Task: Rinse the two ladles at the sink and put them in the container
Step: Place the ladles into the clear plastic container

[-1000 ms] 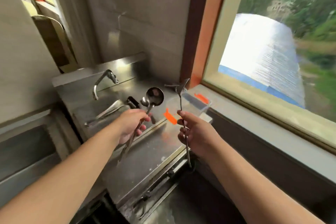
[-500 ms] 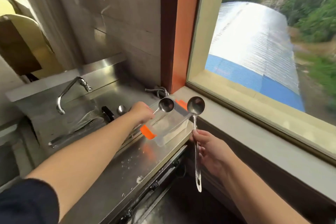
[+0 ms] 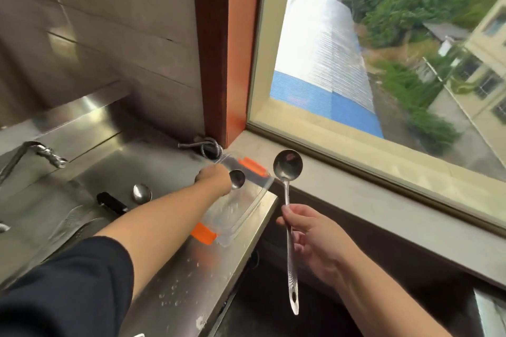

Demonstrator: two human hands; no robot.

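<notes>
My left hand (image 3: 215,179) reaches over the clear plastic container (image 3: 241,212) with orange clips and grips a steel ladle (image 3: 237,179); its bowl hangs just above the container's far end. My right hand (image 3: 309,235) holds the second steel ladle (image 3: 288,169) upright by mid-handle, bowl up, to the right of the container and off the counter edge. The container rests on the wet steel counter (image 3: 191,282) beside the sink (image 3: 82,180).
A tap (image 3: 35,152) stands at the sink's left. Inside the sink lie a spoon (image 3: 142,193), a black-handled utensil (image 3: 112,203) and a slotted steel utensil (image 3: 74,224). A coiled hose (image 3: 209,146) sits in the corner. The window ledge (image 3: 383,197) runs along the right.
My left hand has carried its ladle farther over the container and lower. My right hand keeps its ladle upright at the container's right. The view has turned right.
</notes>
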